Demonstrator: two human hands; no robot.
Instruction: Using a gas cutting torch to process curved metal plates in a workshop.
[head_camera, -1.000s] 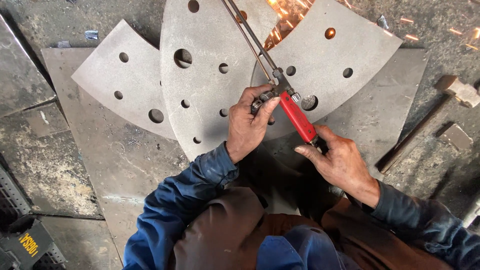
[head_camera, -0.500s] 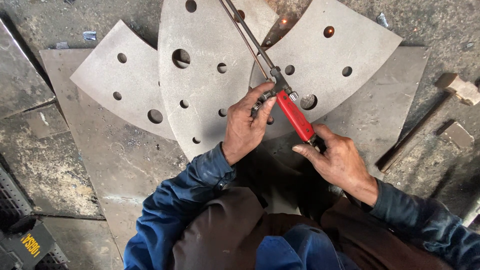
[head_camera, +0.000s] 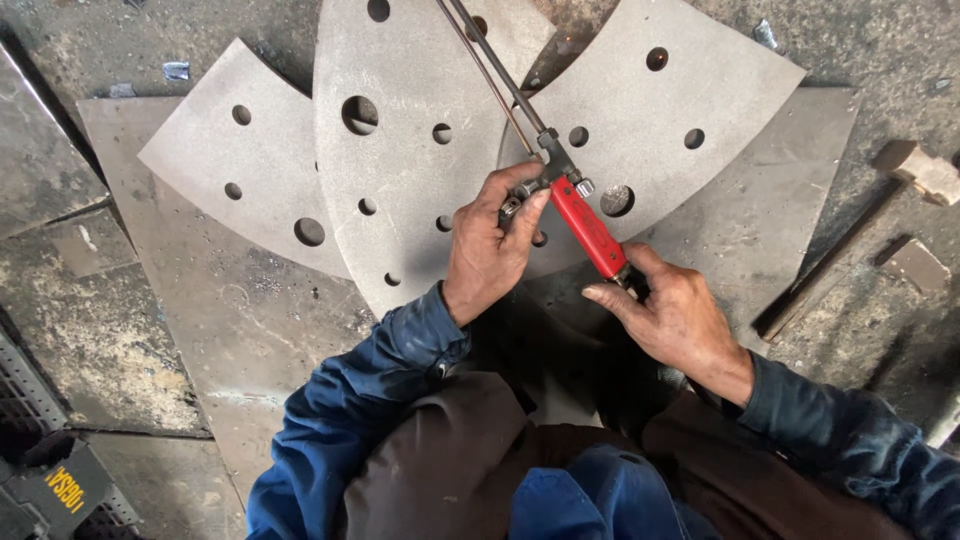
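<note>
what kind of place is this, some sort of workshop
Most likely a metal fabrication or welding shop. Curved grey steel plates with round holes lie fanned on a scorched concrete floor, both hands grip a red-handled gas cutting torch, and a wooden-handled hammer lies nearby.

Even daylight, soft shadows, sharp focus.

Yellow lettered label on a dark boxy machine at the bottom-left corner.
</note>
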